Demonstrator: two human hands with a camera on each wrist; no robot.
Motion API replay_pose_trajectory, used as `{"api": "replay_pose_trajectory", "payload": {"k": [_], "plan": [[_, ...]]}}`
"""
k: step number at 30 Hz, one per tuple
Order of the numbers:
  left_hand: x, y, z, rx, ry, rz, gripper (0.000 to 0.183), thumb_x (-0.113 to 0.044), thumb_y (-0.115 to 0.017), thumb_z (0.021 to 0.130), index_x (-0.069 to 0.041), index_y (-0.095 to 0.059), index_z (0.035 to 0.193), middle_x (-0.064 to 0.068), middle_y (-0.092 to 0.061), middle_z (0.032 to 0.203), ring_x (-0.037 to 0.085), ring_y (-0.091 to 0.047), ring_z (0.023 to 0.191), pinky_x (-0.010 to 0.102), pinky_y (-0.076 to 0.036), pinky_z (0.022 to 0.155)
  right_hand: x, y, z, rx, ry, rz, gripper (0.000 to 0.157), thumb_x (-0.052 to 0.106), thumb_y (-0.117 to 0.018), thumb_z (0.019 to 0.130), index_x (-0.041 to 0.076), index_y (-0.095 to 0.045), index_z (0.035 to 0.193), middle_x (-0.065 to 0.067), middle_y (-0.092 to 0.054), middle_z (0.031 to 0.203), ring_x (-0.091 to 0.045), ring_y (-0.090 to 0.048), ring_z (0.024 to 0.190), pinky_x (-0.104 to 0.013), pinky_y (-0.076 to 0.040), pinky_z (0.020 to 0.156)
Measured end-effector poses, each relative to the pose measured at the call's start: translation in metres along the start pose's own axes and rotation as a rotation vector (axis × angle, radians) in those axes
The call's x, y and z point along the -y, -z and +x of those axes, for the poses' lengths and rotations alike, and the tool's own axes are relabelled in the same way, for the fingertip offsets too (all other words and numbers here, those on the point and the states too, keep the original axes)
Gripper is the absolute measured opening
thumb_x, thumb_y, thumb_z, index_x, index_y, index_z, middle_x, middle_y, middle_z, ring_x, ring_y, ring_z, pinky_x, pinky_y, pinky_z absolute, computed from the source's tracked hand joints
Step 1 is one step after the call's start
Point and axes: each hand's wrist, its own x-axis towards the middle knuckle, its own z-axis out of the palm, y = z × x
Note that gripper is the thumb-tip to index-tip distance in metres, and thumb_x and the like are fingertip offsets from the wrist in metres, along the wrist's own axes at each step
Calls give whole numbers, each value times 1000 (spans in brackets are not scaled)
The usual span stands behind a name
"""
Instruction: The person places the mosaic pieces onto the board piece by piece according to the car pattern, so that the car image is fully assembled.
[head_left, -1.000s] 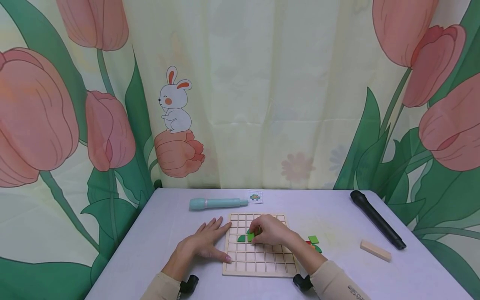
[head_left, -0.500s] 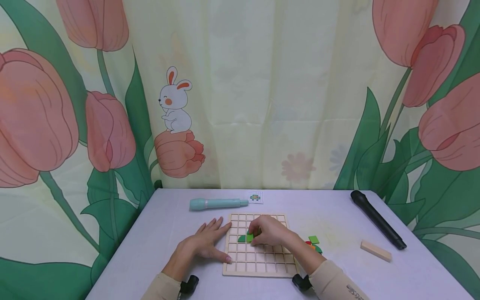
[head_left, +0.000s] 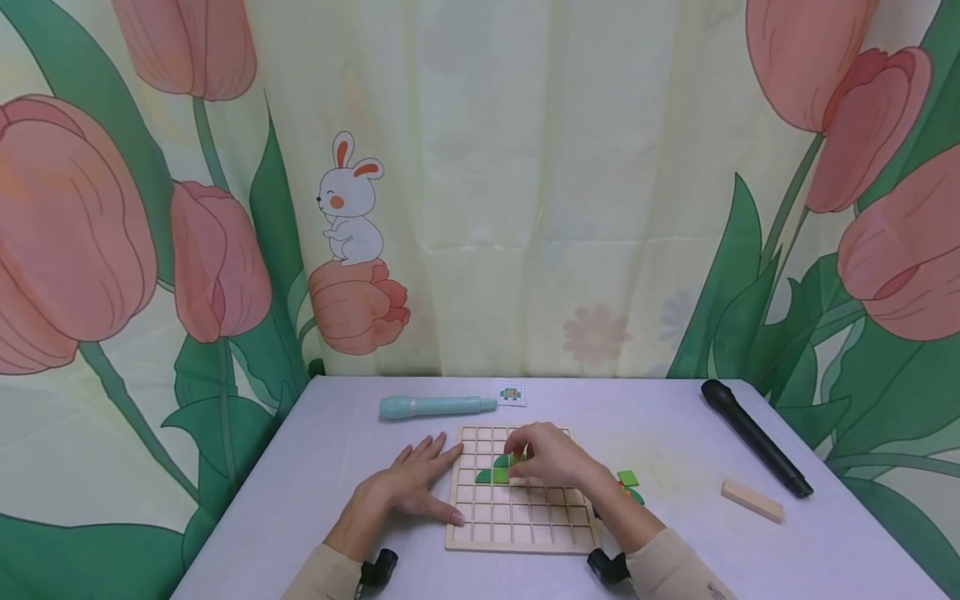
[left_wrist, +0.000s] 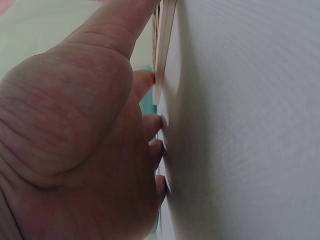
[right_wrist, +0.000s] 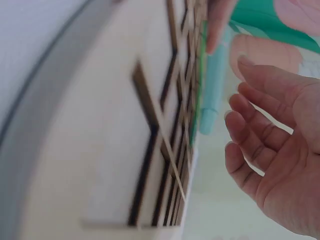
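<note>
A wooden grid board (head_left: 525,535) lies on the white table. My left hand (head_left: 414,481) is spread flat at its left side, thumb and index finger touching the frame. Over the board's upper middle is my right hand (head_left: 553,455), fingers loosely bent; the right wrist view shows nothing between thumb and fingers (right_wrist: 250,131). Just beneath and left of those fingertips, a light green piece (head_left: 500,476) and a dark green rounded piece (head_left: 483,477) sit side by side in the grid. Above them is another dark green rounded piece (head_left: 502,461). The right hand partly hides the green pieces.
Loose coloured pieces (head_left: 628,478) lie right of the board, partly behind the right forearm. Behind the board are a teal microphone-shaped object (head_left: 435,407) and a small picture card (head_left: 512,394). A wooden block (head_left: 752,501) and a black microphone-shaped object (head_left: 757,442) lie farther right.
My right hand has shifted right and slightly up from the green pieces, its fingers loosened, uncovering more of them. The left hand stays in place.
</note>
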Motion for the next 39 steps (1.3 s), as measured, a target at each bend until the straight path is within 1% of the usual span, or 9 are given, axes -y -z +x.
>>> {"api": "replay_pose_trajectory", "payload": {"k": [3,9,11,13,17,21,29,35,39], "plan": [[-1,1,-1,-2,-3,2,121,-78,-80,69,-29,-28,166,11,-15,176,35,-9,163,62,-10,130,-2,9,-7,-32,-5,22,24,15,-84,88,8,-76,110,-2,-71,97,-14,-59,82,-27,-50,69],[-3,1,-2,-5,-10,-7,120,-76,-81,70,-27,-29,166,12,-15,175,35,-9,163,62,-11,130,-9,21,-15,-95,-49,39,26,17,-85,87,9,-76,110,4,-70,94,-16,-58,82,-26,-49,65],[-2,1,-2,-5,-10,-5,120,-77,-81,70,-27,-29,166,12,-15,175,35,-9,163,62,-11,130,-11,24,-17,-109,-65,40,28,17,-85,87,9,-76,112,2,-71,96,-15,-59,83,-26,-49,65],[-3,1,-2,-4,-11,-2,120,-78,-80,70,-27,-28,166,12,-15,175,35,-9,163,62,-10,130,-13,27,-19,-116,-82,42,29,17,-85,87,8,-76,113,-2,-73,98,-15,-59,84,-26,-49,66],[-3,2,-3,-8,-12,10,120,-78,-79,71,-27,-28,166,13,-15,175,35,-10,163,62,-11,130,-17,33,-23,-115,-122,47,30,19,-85,87,12,-76,115,-2,-74,102,-16,-59,88,-25,-51,68],[-3,2,-3,-8,-9,10,119,-79,-78,70,-28,-28,166,12,-15,176,35,-9,163,61,-10,130,-23,41,-28,-90,-143,49,30,16,-84,88,14,-76,116,-4,-74,105,-18,-60,91,-26,-54,70],[-4,2,-3,-10,-8,14,119,-78,-79,70,-28,-29,166,12,-16,175,35,-11,163,62,-11,130,-37,57,-40,-29,-171,40,32,13,-83,88,10,-75,118,-10,-73,111,-19,-61,94,-26,-57,73],[-3,1,-3,-8,-7,8,119,-78,-79,70,-28,-29,166,12,-16,175,34,-10,163,61,-11,130,-47,68,-48,37,-164,59,27,12,-82,89,9,-76,115,-10,-73,109,-19,-61,92,-27,-58,72],[-4,1,-3,-11,-7,10,119,-77,-80,70,-27,-30,166,12,-17,175,35,-11,163,62,-11,130,-52,76,-54,79,-158,87,25,8,-83,86,8,-77,111,-10,-74,105,-19,-62,91,-29,-59,70]]}}
